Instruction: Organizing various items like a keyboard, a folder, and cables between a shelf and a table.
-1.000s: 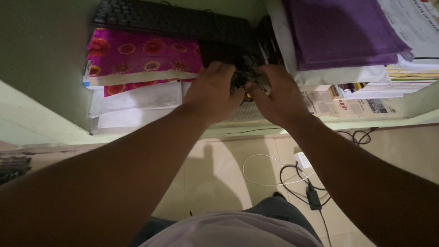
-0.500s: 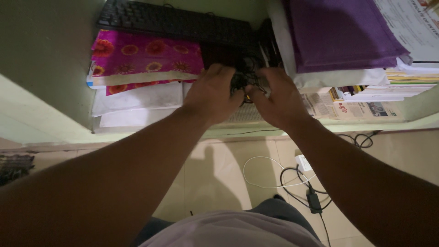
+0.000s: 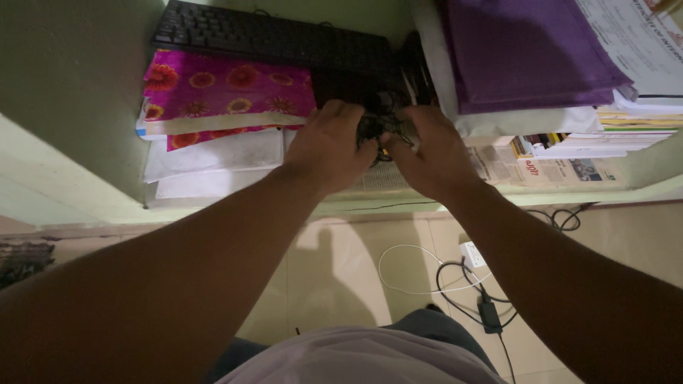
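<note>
left hand [image 3: 329, 146]: fingers curled into the cable tangle [image 3: 380, 128]
right hand [image 3: 432, 151]: same, probably pinching a strand, too dark
tangle: on the shelf, below the keyboard [image 3: 270, 39]

We see two bare forearms running up from the bottom corners, with no sleeves covering them anywhere in view. The left hand [image 3: 329, 146] and right hand [image 3: 434, 153] carry no rings, watch, bands or gloves that we can make out. At the bottom edge we see a pale lilac shirt [image 3: 356, 359] rounded over the belly, plain and unmarked. Just above it shows a strip of dark grey trousers [image 3: 434, 326], smooth and without visible pockets or seams.
</note>
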